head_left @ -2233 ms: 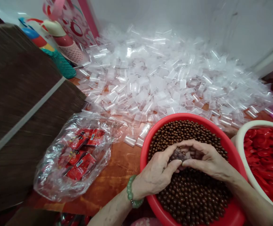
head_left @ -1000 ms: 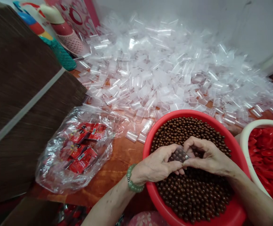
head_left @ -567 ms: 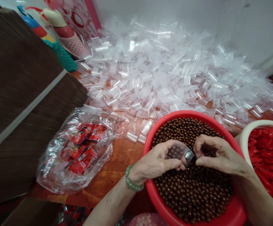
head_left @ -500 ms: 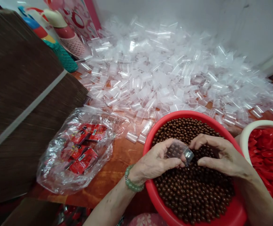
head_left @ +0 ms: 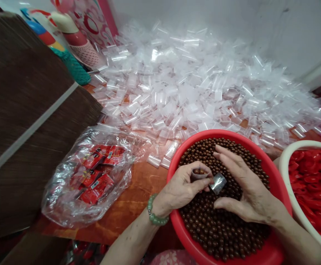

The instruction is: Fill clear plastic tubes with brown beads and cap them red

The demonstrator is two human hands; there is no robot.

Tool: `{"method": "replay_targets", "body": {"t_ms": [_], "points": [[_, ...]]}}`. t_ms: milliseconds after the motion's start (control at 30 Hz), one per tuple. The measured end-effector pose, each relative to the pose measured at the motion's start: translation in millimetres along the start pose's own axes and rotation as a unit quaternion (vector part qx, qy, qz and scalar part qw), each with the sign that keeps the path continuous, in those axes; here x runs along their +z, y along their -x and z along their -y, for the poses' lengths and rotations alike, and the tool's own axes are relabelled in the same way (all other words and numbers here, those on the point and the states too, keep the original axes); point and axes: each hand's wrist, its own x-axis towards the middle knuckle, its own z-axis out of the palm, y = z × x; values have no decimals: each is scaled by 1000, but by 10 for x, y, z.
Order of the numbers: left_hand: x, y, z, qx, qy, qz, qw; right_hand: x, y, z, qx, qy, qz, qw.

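My left hand, a green bead bracelet on its wrist, is closed round a clear plastic container. Brown balls show inside its open mouth. A shiny clear plastic piece sticks out at the fingertips; I cannot tell whether it is a separate part. My right hand is open to the right of this piece, fingers and thumb spread, nothing in it. Both hands are over a red basin full of small glossy brown balls.
A large heap of clear plastic pieces covers the table behind the basin. A clear bag with red packets lies left, beside a brown strapped stack. A white tub of red plastic pieces stands right. Bottles stand back left.
The container in my left hand has tipped so its open mouth faces up, showing the balls. My right hand has opened wide, fingers stretching out over the basin.
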Motion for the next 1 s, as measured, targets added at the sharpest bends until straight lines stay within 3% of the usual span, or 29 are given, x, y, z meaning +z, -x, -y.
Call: {"method": "replay_targets", "body": {"t_ms": [100,233,333,400,567,633,733,800,867,933,1000], "points": [[-8,-3,14,14,-28,24,999,31,-11,10,-11,25,68,997],[-16,-1,17,-5,-56,35,998,41,-28,-9,-3,0,44,999],[-12,9,21,12,-105,19,994,43,-34,-24,-3,-9,73,997],[-8,15,27,12,-121,7,993,50,-33,-21,4,-16,57,998],[-7,14,30,-13,-60,29,998,15,-15,-7,-6,-17,75,997],[-14,11,25,-21,-32,38,999,-46,16,-38,12,-12,47,999],[-28,14,27,-31,6,39,999,-144,107,-143,91,53,-3,994],[-36,22,37,-34,33,44,998,-169,185,-225,161,120,53,978],[-42,30,47,-33,56,53,996,-142,256,-279,208,159,164,951],[-44,34,52,-33,67,58,996,-78,303,-289,226,164,247,928],[-46,33,53,-32,67,58,996,-9,319,-261,225,158,277,921]]}}
